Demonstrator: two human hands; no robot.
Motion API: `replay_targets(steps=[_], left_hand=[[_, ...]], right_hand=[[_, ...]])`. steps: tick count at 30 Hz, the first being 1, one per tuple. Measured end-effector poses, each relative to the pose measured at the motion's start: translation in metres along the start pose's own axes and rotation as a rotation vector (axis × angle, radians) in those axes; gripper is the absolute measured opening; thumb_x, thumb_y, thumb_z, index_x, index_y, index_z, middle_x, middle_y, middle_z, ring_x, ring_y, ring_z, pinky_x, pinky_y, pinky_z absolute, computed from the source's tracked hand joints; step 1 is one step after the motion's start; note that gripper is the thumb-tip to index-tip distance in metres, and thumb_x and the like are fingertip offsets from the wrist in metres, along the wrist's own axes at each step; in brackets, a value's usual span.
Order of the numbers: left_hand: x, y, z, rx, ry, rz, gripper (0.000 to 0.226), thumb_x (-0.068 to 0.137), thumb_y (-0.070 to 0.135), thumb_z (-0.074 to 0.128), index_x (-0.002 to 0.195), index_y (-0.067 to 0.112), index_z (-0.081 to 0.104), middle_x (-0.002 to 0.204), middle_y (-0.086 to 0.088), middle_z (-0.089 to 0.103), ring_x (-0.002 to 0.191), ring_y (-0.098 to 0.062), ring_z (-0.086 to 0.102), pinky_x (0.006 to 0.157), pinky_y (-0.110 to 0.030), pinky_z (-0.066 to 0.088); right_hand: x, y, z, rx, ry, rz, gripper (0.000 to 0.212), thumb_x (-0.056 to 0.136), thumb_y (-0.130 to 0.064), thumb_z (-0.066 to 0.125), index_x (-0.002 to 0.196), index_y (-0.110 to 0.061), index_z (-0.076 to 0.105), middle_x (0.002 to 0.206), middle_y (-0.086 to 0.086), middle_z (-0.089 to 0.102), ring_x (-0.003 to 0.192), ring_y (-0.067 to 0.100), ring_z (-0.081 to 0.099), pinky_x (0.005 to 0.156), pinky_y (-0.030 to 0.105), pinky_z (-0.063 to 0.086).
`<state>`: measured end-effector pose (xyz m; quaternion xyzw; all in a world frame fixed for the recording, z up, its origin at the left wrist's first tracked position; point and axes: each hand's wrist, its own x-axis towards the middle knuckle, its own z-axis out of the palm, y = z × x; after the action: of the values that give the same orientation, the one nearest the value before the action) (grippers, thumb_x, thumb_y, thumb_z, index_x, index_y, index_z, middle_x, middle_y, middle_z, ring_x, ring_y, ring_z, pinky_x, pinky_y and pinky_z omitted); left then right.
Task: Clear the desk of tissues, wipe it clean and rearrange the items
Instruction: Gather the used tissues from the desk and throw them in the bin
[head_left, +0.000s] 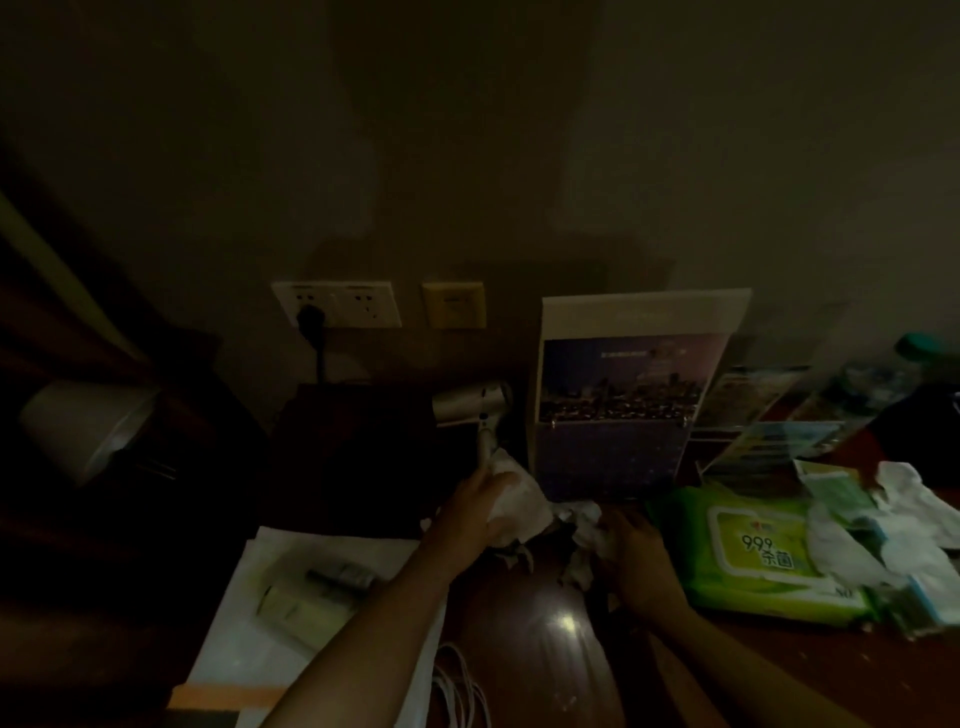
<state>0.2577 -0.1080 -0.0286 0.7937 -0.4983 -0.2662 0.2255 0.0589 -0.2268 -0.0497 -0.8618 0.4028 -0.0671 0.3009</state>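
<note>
The room is dim. My left hand (475, 512) is closed around a crumpled white tissue (519, 501) above the dark wooden desk (535, 660), just in front of the hair dryer. My right hand (636, 558) rests on the desk and grips another crumpled tissue (582, 525) at its fingertips. More white tissues (904, 512) lie in a heap at the far right. A green pack of wet wipes (753, 553) lies flat to the right of my right hand.
A silver hair dryer (478, 405) leans by the wall, a calendar stand (623, 395) and leaflets (763, 415) behind the wipes. A white bag (291, 613) with small items lies at left, a white cable (457, 680) beside it. Wall sockets (337, 304) hold a plug.
</note>
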Motion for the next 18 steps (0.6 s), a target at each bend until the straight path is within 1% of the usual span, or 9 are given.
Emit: replay_targets(steps=[2,4,6,8,10,12,14,16,18], left_hand=[[0.008,0.001,0.007,0.121,-0.073,0.011,0.076,0.086,0.031,0.069,0.150,0.031,0.027,0.148,0.000,0.024,0.133,-0.022,0.029,0.105,-0.030,0.033],[0.015,0.001,0.015,0.250,-0.128,0.037,0.092,0.079,0.040,0.075,0.151,0.033,0.019,0.151,0.002,0.017,0.137,-0.022,0.020,0.111,-0.037,0.026],[0.019,0.000,0.022,0.415,-0.135,0.079,0.106,0.072,0.050,0.077,0.153,0.032,0.011,0.154,0.000,0.011,0.143,-0.024,0.009,0.119,-0.043,0.004],[0.022,-0.003,0.027,0.461,-0.122,0.077,0.113,0.067,0.054,0.078,0.153,0.032,0.008,0.156,-0.002,0.005,0.146,-0.023,0.001,0.117,-0.042,-0.011],[0.026,-0.007,0.033,0.444,-0.114,0.069,0.115,0.064,0.055,0.080,0.152,0.031,0.010,0.155,-0.001,0.010,0.146,-0.023,0.007,0.116,-0.040,-0.011],[0.029,-0.010,0.038,0.451,-0.125,0.074,0.112,0.064,0.056,0.080,0.151,0.028,0.015,0.154,-0.001,0.022,0.144,-0.020,0.018,0.117,-0.039,-0.006],[0.028,-0.008,0.038,0.462,-0.153,0.077,0.100,0.071,0.053,0.076,0.150,0.026,0.022,0.153,-0.002,0.028,0.142,-0.020,0.025,0.118,-0.037,-0.002],[0.024,-0.004,0.037,0.470,-0.183,0.073,0.083,0.080,0.047,0.071,0.148,0.024,0.030,0.155,-0.004,0.026,0.143,-0.025,0.021,0.118,-0.037,-0.001],[0.018,-0.003,0.038,0.456,-0.203,0.052,0.070,0.088,0.038,0.065,0.148,0.022,0.033,0.156,-0.005,0.024,0.144,-0.029,0.017,0.117,-0.036,0.006]], right_hand=[[0.005,0.002,-0.001,-0.010,-0.007,0.017,0.032,0.075,-0.008,0.068,0.106,-0.006,0.063,0.112,0.012,0.058,0.099,0.030,0.058,0.080,0.036,0.049],[0.009,0.002,-0.002,-0.008,-0.014,0.040,0.031,0.074,-0.007,0.069,0.104,-0.003,0.062,0.112,0.015,0.057,0.098,0.031,0.057,0.078,0.034,0.047],[0.012,0.003,-0.001,-0.021,-0.030,0.054,0.029,0.074,-0.004,0.068,0.102,-0.001,0.061,0.111,0.017,0.055,0.097,0.032,0.055,0.075,0.032,0.043],[0.015,0.006,0.001,-0.020,-0.040,0.055,0.029,0.075,-0.002,0.067,0.103,0.000,0.061,0.112,0.019,0.055,0.097,0.033,0.055,0.074,0.030,0.041],[0.016,0.008,0.003,-0.011,-0.036,0.058,0.030,0.075,-0.001,0.067,0.105,0.000,0.061,0.113,0.019,0.055,0.098,0.035,0.055,0.074,0.029,0.039],[0.016,0.009,0.005,-0.006,-0.036,0.056,0.032,0.075,-0.001,0.068,0.106,0.000,0.060,0.114,0.018,0.054,0.098,0.033,0.055,0.074,0.027,0.038],[0.014,0.009,0.006,0.007,-0.033,0.050,0.032,0.076,-0.003,0.067,0.108,-0.001,0.059,0.115,0.017,0.054,0.099,0.030,0.054,0.074,0.026,0.038],[0.012,0.008,0.006,0.027,-0.038,0.043,0.038,0.079,-0.005,0.067,0.116,-0.002,0.059,0.119,0.016,0.053,0.103,0.030,0.054,0.079,0.024,0.039],[0.008,0.005,0.006,0.038,-0.042,0.033,0.044,0.081,-0.007,0.068,0.123,-0.005,0.057,0.122,0.016,0.051,0.106,0.031,0.055,0.082,0.024,0.040]])
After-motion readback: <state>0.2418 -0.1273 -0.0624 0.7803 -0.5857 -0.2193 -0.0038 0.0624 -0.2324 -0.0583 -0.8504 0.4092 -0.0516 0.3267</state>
